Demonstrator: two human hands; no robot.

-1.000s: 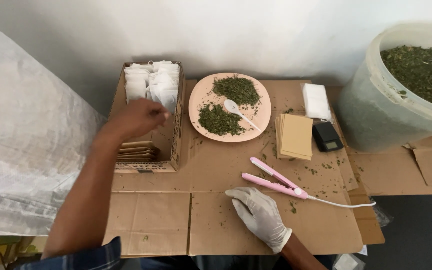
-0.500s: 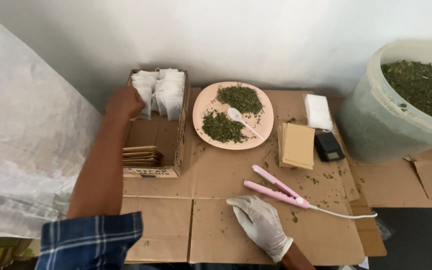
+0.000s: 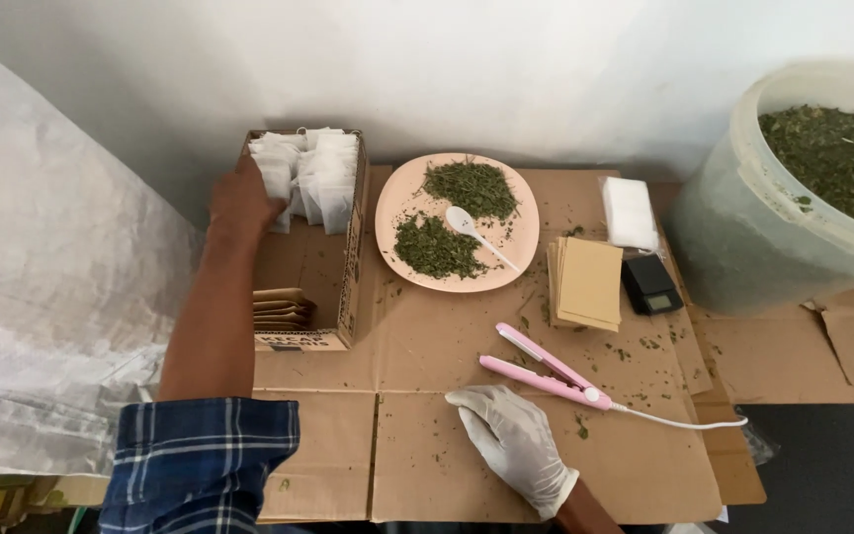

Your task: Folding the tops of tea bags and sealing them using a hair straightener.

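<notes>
Reaching farther back than a moment ago, the left hand (image 3: 241,203) now meets the white filter bags (image 3: 308,176) at the far end of the cardboard box (image 3: 348,287).

Head view: its fingers curl onto the leftmost bags, though whether they have pinched one I cannot tell. The gloved right hand (image 3: 513,442) lies flat and open on the cardboard sheet (image 3: 427,465), holding nothing, just beside the pink flat iron (image 3: 546,369). Brown envelopes (image 3: 282,309) sit at the box's near end. Beyond lie a pink plate (image 3: 399,213) of dried herb with a white spoon (image 3: 476,233).
</notes>
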